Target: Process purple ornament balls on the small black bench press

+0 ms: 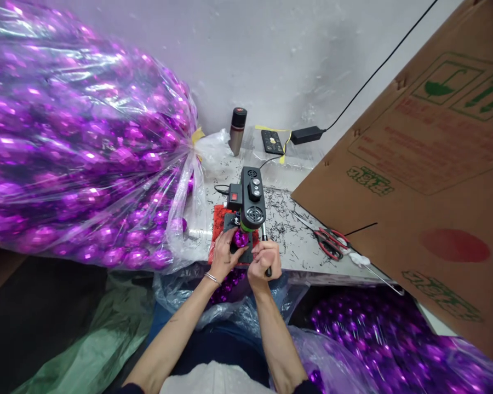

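A small black bench drill press [253,191] stands on a red mat [219,219] at the table's front edge. Under its head a shiny purple bauble [240,238] is held between the thumb and fingers of my left hand [225,253], which wears a bracelet. The drill's tip and the contact with the bauble are hidden by the head. My right hand [265,259] is closed in a fist around the black-ended lever [264,232] on the press's right side. Below both hands, more purple baubles [230,285] lie in clear plastic on my lap.
A big clear bag of purple baubles [86,164] fills the left. Behind are a flask [238,131], a phone [271,142] and a power adapter [307,135]. Red-handled scissors [331,242] and dark shavings [277,219] lie beside a large carton [419,164]. More bagged baubles [378,328] are lower right.
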The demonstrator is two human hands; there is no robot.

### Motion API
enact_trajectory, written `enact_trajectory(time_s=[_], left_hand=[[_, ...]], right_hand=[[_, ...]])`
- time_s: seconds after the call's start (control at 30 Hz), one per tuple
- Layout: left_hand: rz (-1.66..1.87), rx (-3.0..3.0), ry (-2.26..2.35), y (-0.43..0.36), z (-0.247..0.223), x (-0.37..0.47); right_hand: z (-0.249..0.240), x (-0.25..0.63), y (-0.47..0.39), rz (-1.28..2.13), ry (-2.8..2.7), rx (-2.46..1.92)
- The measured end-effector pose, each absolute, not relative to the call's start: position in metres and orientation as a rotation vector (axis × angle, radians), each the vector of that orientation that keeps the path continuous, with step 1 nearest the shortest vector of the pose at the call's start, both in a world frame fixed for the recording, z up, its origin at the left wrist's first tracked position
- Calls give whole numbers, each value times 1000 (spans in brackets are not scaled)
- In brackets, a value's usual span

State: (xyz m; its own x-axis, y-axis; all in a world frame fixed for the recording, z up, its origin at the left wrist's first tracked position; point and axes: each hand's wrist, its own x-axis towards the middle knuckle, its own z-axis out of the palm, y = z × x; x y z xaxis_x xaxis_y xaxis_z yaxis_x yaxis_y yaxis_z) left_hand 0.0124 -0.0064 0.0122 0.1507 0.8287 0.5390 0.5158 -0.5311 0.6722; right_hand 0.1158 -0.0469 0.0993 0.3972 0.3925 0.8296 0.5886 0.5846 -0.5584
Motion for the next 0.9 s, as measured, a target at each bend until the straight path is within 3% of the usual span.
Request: enact_trajectory(time_s=[0.2,0.43,0.6,0.73,0.8,0.9], left_hand=[[1210,2166,1186,-33,25,-9],[1189,2241,1491,-29,66,-82],[662,2274,2010,20,86,-126],[357,2254,2112,35,87,-129],[406,2176,2088,38,86,-129],[794,1956,1881,41,90,-130]], right_hand=[[142,121,-53,-19,-1233,-1072],[128,122,-58,-56,-1293,-1022],[126,122,-57,-71,-1310,-1005],[126,123,-57,-81,-1313,-1015],[126,123,-57,-86,-1313,-1020],[124,124,-58,-82,-1329,-1017]])
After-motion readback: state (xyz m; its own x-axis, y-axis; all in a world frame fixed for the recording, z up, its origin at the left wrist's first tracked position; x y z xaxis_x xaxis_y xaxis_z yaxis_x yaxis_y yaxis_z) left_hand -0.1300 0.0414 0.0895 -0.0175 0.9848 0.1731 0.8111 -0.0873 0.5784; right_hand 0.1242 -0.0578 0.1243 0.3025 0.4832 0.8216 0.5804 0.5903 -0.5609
